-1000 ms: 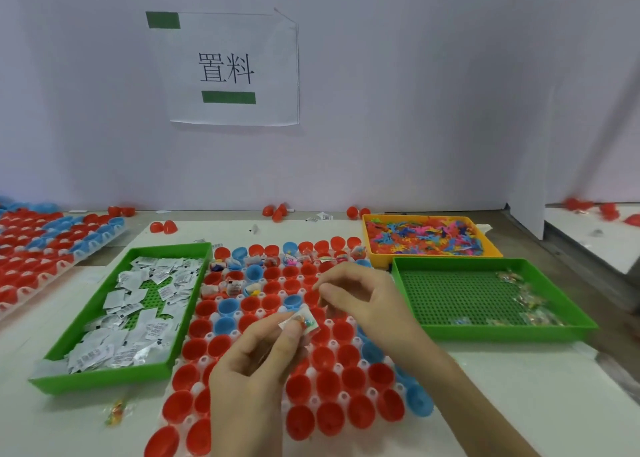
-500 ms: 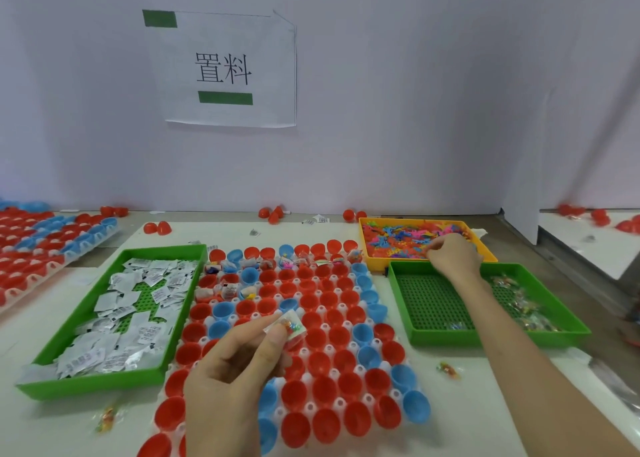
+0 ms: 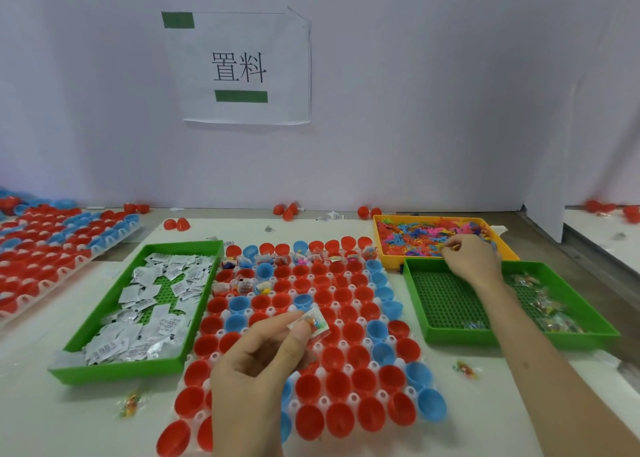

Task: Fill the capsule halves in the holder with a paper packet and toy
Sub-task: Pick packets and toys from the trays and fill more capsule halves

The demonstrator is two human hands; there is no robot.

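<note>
Head view: left fingers [image 3: 298, 332] pinch packet [image 3: 314, 322], right fingers [image 3: 455, 250] pinch toy [image 3: 443, 247] in yellow tray [image 3: 380, 245].

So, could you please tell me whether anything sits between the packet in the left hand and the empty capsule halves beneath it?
Nothing visible does. The left hand pinches the small packet over the holder, and the capsule halves just beside and below it are open and empty. The right hand is off at the yellow tray.

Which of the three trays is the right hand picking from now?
The orange tray, behind the others, full of bright toys; the right hand reaches in. The packet tray and near-right tray are green.
</note>
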